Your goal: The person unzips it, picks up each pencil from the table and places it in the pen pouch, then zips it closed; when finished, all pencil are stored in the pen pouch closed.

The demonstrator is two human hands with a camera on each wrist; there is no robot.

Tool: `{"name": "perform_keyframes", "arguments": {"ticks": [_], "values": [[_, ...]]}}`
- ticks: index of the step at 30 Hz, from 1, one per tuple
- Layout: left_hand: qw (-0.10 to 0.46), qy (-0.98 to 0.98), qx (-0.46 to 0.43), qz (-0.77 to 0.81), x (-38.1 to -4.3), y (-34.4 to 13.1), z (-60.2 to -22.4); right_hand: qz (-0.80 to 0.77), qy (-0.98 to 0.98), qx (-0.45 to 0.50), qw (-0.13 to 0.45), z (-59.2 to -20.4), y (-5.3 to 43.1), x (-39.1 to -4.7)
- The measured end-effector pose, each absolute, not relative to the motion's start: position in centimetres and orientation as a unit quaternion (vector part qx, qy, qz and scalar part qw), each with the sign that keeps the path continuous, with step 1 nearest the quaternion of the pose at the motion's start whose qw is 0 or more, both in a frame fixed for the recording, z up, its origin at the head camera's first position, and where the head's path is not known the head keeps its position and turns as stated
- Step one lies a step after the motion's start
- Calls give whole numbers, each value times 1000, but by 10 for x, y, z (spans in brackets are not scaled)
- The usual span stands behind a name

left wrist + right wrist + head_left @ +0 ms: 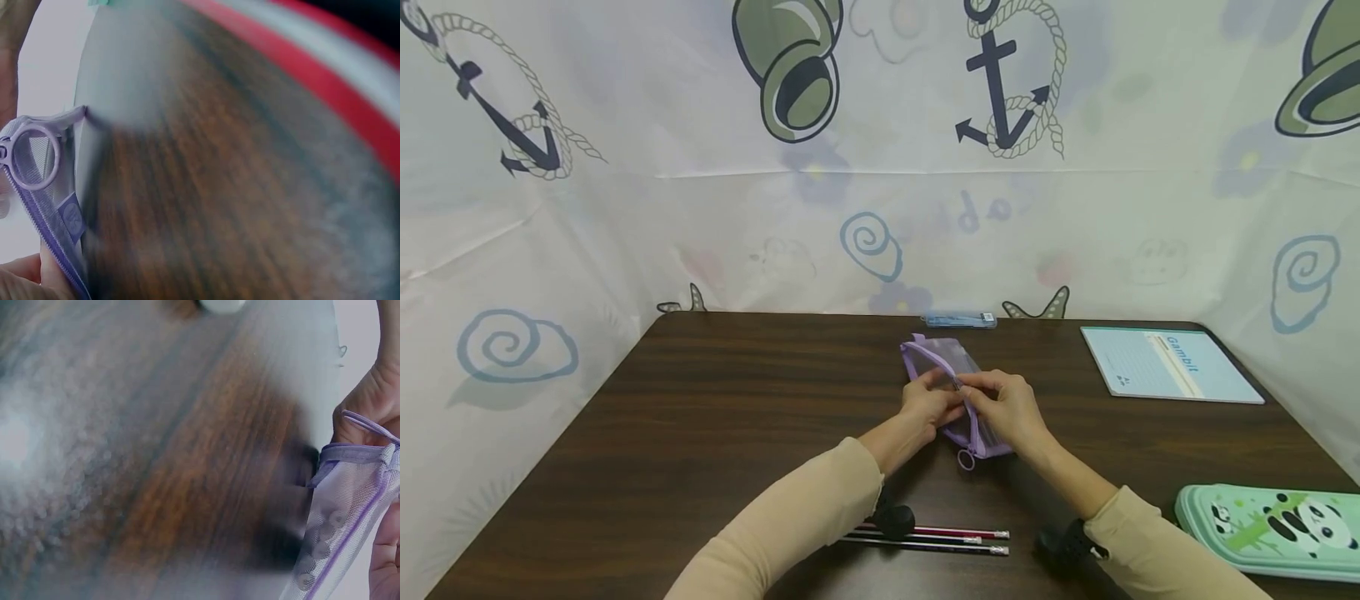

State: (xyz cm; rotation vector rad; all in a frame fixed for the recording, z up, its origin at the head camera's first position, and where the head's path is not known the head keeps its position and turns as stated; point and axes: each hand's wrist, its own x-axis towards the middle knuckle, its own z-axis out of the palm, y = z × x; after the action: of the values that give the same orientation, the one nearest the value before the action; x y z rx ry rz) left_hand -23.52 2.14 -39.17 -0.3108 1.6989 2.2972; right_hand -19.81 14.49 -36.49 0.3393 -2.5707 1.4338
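Note:
A purple zip pencil pouch point(988, 437) with see-through mesh sides is raised at the table's middle, a ring pull point(966, 459) hanging from its near end. My left hand point(928, 402) pinches one side of the zipped edge. Opposite it, my right hand point(1006, 404) pinches the same edge with thumb and index finger, the fingertips of both hands nearly meeting. Through the mesh point(340, 512) in the right wrist view show several small round pale ends inside the pouch. The zip point(44, 234) runs down toward the left fingers in the left wrist view.
Several pencils point(940, 539) lie below the forearms, partly hidden by the left sleeve. A green panda pencil case point(1277, 529) stands at the near right, and a light blue notebook point(1172, 364) farther back. A small blue packet point(958, 321) lies by the far edge.

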Motion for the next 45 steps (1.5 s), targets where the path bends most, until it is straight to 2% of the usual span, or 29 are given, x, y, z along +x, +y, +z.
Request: {"name": "perform_keyframes", "arguments": {"ticks": [9, 15, 17, 22, 24, 26, 31, 45], "values": [[150, 619, -103, 764, -232, 19, -394, 485, -861, 116, 97, -368, 146, -198], [192, 638, -47, 744, -226, 3, -383, 479, -863, 115, 118, -370, 149, -201], [238, 643, -3, 728, -223, -8, -375, 476, -862, 117, 127, -369, 150, -203], [428, 662, 148, 598, -213, -45, -360, 471, -862, 124, 142, -365, 153, -206], [476, 666, 194, 540, -207, -58, -359, 471, -861, 125, 144, -363, 154, -207], [497, 674, 223, 499, -202, -68, -361, 473, -861, 125, 143, -362, 154, -207], [479, 694, 274, 463, -188, -80, -369, 468, -863, 130, 140, -363, 155, -206], [321, 802, 361, 352, -180, -78, -373, 470, -864, 126, 134, -367, 157, -202]]}}
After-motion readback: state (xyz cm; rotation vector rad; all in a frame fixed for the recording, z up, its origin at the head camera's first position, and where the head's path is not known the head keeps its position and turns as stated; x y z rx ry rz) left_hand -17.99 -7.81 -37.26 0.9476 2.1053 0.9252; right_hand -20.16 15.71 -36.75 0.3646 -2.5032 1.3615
